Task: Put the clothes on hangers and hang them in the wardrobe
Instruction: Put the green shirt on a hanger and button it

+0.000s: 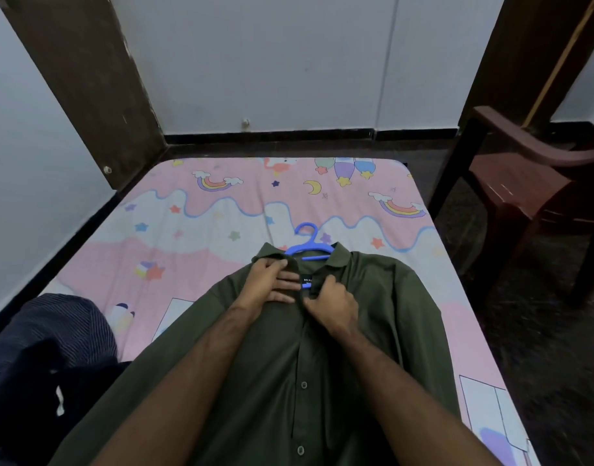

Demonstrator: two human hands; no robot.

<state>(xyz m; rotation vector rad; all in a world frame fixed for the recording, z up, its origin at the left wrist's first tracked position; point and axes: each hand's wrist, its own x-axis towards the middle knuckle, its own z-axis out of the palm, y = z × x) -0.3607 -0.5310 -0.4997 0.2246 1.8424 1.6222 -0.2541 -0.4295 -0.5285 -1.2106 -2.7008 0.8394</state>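
- The left hand (268,283) pinches the left side of the collar of the olive-green button-up cotton shirt (373,331), thumb and fingers curled on the cloth.
- The right hand (332,306) grips the shirt's right placket edge just below the collar.
- Most of the blue plastic hanger (308,242) is hidden inside the shirt; only its hook and upper shoulders show above the collar.
- The shirt lies flat on the pink rainbow-print bed sheet (221,213), collar pointing away from the person, its hem cut off below.
- Left of the shirt lies a dark striped garment (46,348), partly cut off.
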